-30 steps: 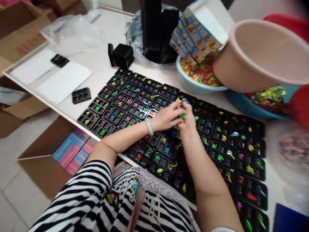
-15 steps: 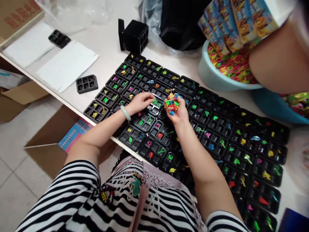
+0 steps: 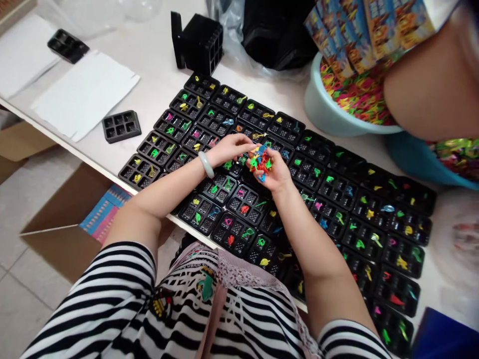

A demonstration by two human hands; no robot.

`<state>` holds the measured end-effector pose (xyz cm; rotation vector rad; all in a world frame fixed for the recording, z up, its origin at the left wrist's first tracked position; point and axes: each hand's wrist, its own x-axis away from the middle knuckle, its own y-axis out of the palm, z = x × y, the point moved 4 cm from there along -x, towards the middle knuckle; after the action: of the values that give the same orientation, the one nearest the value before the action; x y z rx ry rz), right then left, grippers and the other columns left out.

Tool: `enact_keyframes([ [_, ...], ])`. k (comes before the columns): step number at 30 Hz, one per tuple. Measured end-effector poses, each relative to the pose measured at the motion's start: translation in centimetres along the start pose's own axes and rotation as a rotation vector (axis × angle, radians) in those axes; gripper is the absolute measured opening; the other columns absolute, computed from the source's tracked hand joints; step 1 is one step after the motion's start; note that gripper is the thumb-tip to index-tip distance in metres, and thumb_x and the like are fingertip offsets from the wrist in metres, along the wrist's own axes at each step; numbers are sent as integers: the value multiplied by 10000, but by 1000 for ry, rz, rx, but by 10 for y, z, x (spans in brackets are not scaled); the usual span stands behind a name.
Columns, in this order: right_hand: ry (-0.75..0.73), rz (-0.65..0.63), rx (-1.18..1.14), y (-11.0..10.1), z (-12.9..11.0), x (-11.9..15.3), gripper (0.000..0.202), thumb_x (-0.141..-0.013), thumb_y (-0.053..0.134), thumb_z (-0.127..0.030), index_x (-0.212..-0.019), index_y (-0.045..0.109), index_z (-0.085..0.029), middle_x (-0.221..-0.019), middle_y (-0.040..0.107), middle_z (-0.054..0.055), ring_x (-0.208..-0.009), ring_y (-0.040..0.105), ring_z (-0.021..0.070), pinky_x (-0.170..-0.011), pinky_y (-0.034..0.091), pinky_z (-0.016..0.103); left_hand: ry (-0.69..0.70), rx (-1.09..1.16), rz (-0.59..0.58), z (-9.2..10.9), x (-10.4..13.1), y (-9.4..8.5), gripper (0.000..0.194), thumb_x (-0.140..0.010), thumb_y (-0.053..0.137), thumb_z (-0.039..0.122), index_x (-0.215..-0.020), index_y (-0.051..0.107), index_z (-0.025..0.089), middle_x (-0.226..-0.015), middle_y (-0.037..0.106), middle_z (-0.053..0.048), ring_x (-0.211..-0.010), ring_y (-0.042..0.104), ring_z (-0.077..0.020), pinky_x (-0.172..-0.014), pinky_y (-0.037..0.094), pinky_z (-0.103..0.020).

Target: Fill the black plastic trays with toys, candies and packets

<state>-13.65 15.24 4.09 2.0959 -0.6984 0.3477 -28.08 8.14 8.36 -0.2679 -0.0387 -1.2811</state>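
In my cupped right hand lies a heap of small plastic pieces in red, green, blue, yellow and orange. My left hand, with a pale bangle at the wrist, reaches across to this heap. Its fingers are drawn together and their tips touch the pieces; whether one is pinched there is hidden. Both hands are above rows of black six-compartment trays, many with a few small coloured pieces in them. My hands and forearms cover part of several trays.
A light-blue basin full of coloured pieces stands back right, with printed card sheets over it. Another blue basin is beside it. Stacked black trays stand at the back. White sheets and a loose tray lie left.
My left hand has moved from a tray with a green piece to the heap in my right hand. The green piece stays behind below it. The view has shifted slightly.
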Motion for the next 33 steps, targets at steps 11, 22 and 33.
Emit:
enact_keyframes([
  [11,2,129,1,-24,-18,18,273,-925,612,-467,-1130,633,-289,-915,757,8,-729,722,135,-363,369,110,261,-444,173,-10,-45,-39,139,-737,740,112,-868,702,144,-936,710,-37,-844,607,-172,-862,494,-330],
  [22,57,159,47,-16,-9,12,280,-943,602,-501,-1093,621,-265,-842,758,18,-696,742,152,-331,336,111,327,-452,-48,-2,-48,-9,201,-853,731,239,-1035,761,159,-1045,715,-67,-974,639,-208,-924,500,-369],
  [33,40,198,35,-33,-13,34,214,-962,605,-427,-1099,621,-264,-835,763,9,-676,750,151,-321,346,111,253,-2,-160,13,-46,21,183,-830,754,262,-957,719,135,-882,686,-21,-797,624,-136,-775,499,-290],
])
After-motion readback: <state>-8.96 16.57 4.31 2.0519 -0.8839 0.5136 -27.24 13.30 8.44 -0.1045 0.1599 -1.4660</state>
